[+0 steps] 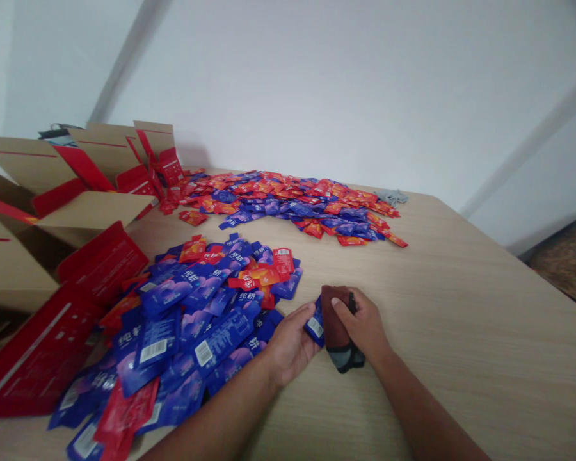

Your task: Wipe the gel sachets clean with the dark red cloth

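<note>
Near the table's front, my right hand point(368, 323) grips a folded pair of brown socks point(336, 323) with grey and black at the lower end, thumb on top. Just to its left, my left hand point(292, 346) pinches a small blue packet point(315, 326) with a white barcode label. The packet's right edge is hidden behind the socks, so I cannot tell whether the socks are partly inside it. Beside my left forearm spreads a heap of blue and red packets point(192, 320), several with barcodes showing.
Open cardboard boxes with red flaps point(96, 211) crowd the left side. Along the back of the wooden table point(461, 307) runs a second long pile of red and blue packets point(288, 198). A small grey bundle point(392, 196) lies at its right end. A white wall point(345, 83) stands behind.
</note>
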A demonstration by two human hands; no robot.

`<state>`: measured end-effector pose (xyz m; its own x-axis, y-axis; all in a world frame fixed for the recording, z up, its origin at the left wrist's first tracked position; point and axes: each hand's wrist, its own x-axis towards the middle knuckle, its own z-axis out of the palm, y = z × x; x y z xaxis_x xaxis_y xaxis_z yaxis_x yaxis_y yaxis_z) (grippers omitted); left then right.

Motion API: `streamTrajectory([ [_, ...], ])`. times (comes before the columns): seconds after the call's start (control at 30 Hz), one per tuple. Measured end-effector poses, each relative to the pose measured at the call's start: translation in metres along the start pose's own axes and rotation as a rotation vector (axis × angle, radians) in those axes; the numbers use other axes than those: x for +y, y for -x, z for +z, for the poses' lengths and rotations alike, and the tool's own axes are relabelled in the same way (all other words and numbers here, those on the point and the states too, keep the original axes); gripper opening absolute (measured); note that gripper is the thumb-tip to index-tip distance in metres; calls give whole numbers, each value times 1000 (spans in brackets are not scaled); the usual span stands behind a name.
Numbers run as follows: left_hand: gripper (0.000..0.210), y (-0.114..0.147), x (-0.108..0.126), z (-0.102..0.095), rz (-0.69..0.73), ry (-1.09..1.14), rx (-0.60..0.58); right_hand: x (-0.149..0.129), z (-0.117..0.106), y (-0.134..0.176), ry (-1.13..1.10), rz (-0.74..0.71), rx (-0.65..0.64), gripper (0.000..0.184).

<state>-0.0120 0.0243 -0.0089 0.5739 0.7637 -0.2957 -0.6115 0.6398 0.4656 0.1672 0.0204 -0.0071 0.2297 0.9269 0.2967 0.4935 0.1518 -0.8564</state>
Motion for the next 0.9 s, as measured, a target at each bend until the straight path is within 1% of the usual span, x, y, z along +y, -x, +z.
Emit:
streamTrajectory([
  [0.23, 38, 0, 0, 0, 0, -6, 3, 0, -1, 0, 24, 4, 2, 31],
  [0.33, 35, 0, 0, 0, -2, -4, 34, -1, -1, 0, 19, -20, -6, 30],
  [0.47, 32, 1, 0, 2, 0, -14, 74, -3, 0, 2, -4, -113, -57, 27],
  [0.6, 35, 2, 0, 2, 14, -27, 68, -6, 1, 6, -10, -248, -119, 28],
  [0.7, 37, 3, 1, 3, 6, -11, 71, -8, 2, 9, -14, -303, -173, 31],
  [0.8, 38, 4, 1, 4, -2, 2, 81, -8, 2, 10, -16, -308, -189, 32],
  [0.9, 38, 4, 2, 7, 4, -7, 85, -6, 4, 9, -15, -271, -167, 29],
])
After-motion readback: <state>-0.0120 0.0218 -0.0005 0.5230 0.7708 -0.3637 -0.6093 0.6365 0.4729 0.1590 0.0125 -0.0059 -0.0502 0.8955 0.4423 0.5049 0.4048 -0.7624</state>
